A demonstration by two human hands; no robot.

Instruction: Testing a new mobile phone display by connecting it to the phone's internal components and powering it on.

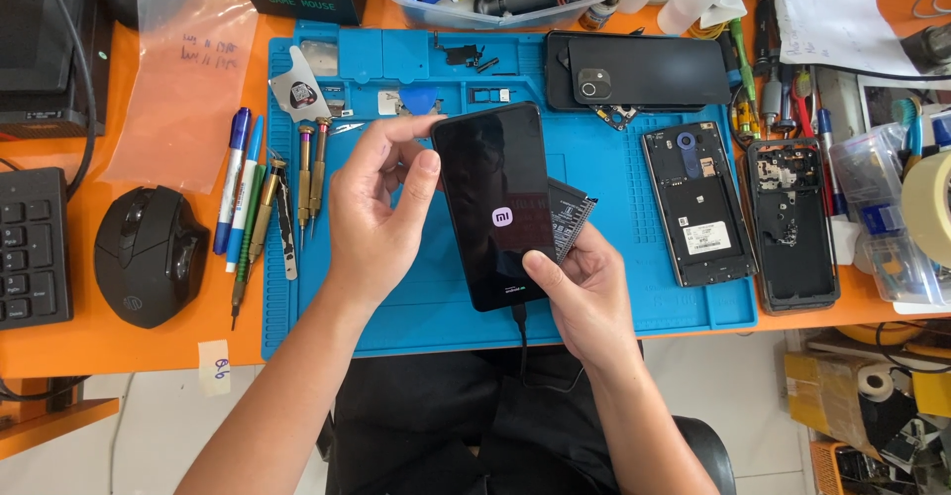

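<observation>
Left hand (376, 222) pinches upper left edge of black glossy rectangular smartphone (495, 203), screen lit with small logo, cable at base. Right hand (584, 292) grips its lower right corner. Phone held above blue silicone repair mat (416, 317); black computer mouse (149, 255) well left.

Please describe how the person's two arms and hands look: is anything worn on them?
Both forearms are bare, with no sleeves in view. The left hand and the right hand wear no gloves, rings, watch or bracelet. Nails are short and unpainted. No cables or markings are on the arms.
</observation>
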